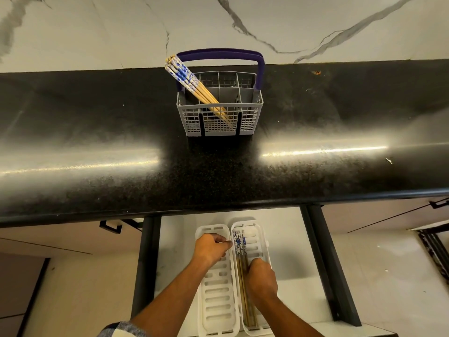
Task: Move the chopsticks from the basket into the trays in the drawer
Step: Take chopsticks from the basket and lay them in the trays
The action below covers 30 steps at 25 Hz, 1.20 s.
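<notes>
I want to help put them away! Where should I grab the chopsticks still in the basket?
Grab the chopsticks by their blue-patterned tops, which stick out above the basket's rim, leaning toward the back left. Come from above on that side, below the purple handle, and pull up along their slant.

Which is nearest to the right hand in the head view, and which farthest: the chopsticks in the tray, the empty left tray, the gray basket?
1. Chopsticks in the right tray: under the right hand.
2. Empty left tray: beside it, to the left.
3. Gray basket: up on the black counter, far beyond.
</notes>
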Motion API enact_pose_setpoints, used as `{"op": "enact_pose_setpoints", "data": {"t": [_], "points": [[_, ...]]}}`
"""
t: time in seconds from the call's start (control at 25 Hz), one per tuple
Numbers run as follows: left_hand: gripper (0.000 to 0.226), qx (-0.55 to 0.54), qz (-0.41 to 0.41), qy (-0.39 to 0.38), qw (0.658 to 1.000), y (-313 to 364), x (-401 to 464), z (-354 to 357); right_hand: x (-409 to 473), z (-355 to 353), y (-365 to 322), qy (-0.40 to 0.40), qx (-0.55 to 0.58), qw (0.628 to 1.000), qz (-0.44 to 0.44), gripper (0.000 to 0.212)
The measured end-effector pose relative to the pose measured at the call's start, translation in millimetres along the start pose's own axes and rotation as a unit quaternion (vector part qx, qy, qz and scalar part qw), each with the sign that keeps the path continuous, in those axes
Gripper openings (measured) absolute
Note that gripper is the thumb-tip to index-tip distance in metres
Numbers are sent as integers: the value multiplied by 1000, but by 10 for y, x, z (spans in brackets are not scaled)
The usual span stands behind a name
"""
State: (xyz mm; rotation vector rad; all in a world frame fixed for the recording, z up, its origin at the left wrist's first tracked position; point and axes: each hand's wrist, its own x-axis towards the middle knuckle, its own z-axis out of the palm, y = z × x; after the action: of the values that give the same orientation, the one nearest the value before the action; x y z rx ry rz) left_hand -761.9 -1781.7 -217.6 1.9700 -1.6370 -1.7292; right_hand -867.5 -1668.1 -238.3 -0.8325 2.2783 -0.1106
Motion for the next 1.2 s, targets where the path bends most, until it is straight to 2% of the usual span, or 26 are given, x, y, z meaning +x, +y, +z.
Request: {"op": "enact_pose_setpoints", "data": {"t": [0.52, 1.2], "points": [[26, 1, -2, 3, 1000, -7, -21, -32, -18, 8, 15, -4, -11, 999, -38, 18], [25, 1, 10, 1, 1000, 76, -114, -120, -85, -117, -14, -44, -10, 999, -15, 17]]}}
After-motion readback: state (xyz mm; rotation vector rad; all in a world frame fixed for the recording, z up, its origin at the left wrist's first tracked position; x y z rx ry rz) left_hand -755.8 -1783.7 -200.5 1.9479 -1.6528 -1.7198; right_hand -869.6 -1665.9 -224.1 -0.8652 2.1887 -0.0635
